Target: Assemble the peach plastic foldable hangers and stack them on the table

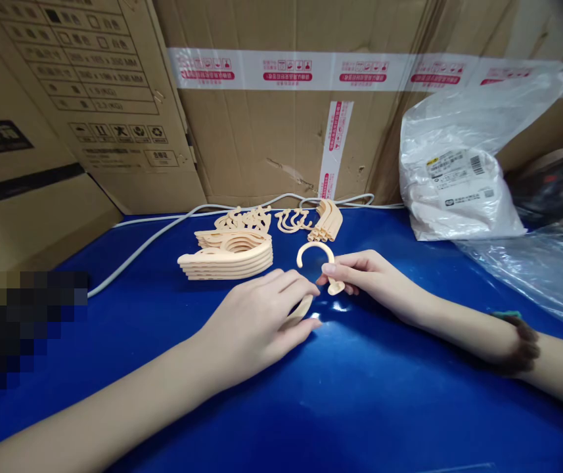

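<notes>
My right hand (367,272) pinches a beige plastic hanger hook (331,257) near its flat base, with the curve standing up. Close beside it, my left hand (264,309) is curled around a curved beige plastic piece (299,313), mostly hidden by the fingers. The two parts are near each other but apart. Behind my left hand lies a neat stack of beige hanger pieces (232,266). Farther back are loose hooks (291,223), a pile of small beige parts (246,220) and a small stack of curved arms (328,220).
A blue table surface (360,407) lies under everything. Cardboard boxes (256,151) wall off the back and left. A white cable (148,243) runs along the rear. At right stand a white plastic bag (458,190) with a label and a clear plastic sheet (537,269).
</notes>
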`<state>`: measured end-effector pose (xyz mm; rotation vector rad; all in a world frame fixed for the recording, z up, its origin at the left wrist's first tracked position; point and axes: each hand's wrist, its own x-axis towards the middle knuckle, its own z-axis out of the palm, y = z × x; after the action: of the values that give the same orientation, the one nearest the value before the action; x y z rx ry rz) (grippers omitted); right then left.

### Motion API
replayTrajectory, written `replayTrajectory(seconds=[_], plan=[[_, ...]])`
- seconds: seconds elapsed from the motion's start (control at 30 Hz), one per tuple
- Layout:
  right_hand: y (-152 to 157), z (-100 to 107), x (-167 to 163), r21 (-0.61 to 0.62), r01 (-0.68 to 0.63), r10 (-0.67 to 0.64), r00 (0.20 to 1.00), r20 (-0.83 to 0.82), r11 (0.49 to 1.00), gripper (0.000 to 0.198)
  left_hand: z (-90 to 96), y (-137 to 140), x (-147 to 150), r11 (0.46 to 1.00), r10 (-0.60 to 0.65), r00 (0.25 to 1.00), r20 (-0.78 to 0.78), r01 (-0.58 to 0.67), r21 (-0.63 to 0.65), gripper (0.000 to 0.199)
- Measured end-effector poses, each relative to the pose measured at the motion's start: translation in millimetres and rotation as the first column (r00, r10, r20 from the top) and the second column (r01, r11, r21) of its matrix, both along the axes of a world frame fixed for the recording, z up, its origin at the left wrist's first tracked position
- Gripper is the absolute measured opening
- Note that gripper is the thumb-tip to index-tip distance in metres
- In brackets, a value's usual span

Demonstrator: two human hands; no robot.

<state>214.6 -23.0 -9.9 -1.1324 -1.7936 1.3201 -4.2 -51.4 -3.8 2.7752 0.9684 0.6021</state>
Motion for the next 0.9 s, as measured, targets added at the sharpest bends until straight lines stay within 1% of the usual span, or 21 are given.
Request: replayTrajectory(seconds=[0.1,0.17,0.2,0.33,0.43,0.7,0.9], plan=[[0.5,-0.3,0.2,-0.009,0.017,-0.017,1.000,-0.010,1.000,0.032,-2.7,0.7,1.4,0.992,0.114,0.993,0.010,-0.114,0.052,0.034],[1.2,-0.3,-0.5,-0.030,0.025,-0.026,0.999,-0.032,0.999,0.029,-4.3,1.7,2.3,0.983,0.170,0.985,0.010,-0.170,0.073,0.037],[1.5,-0.1,-1.1,-0.042,0.027,-0.029,0.998,-0.050,0.999,0.028,-4.7,2.2,2.7,0.980,0.180,0.984,0.001,-0.179,0.085,0.037],[1.8,0.4,-3.3,-0.062,0.013,-0.020,0.994,-0.109,0.998,0.024,-4.4,2.9,3.6,0.984,0.145,0.987,-0.071,-0.136,0.118,0.031],[1.3,0.1,-3.3,-0.063,0.015,-0.023,0.993,-0.116,0.998,0.023,-3.5,2.5,3.7,0.989,0.117,0.989,-0.090,-0.108,0.102,0.023],[2.0,0.4,-3.0,-0.050,0.082,-0.088,0.987,-0.132,0.995,0.024,-4.2,2.2,3.1,0.995,0.093,0.996,0.005,-0.092,-0.036,0.012],[1.6,0.8,-3.2,-0.039,0.085,-0.089,0.986,-0.139,0.996,0.021,-2.7,0.3,2.7,0.995,0.076,0.996,0.035,-0.074,-0.066,0.008]])
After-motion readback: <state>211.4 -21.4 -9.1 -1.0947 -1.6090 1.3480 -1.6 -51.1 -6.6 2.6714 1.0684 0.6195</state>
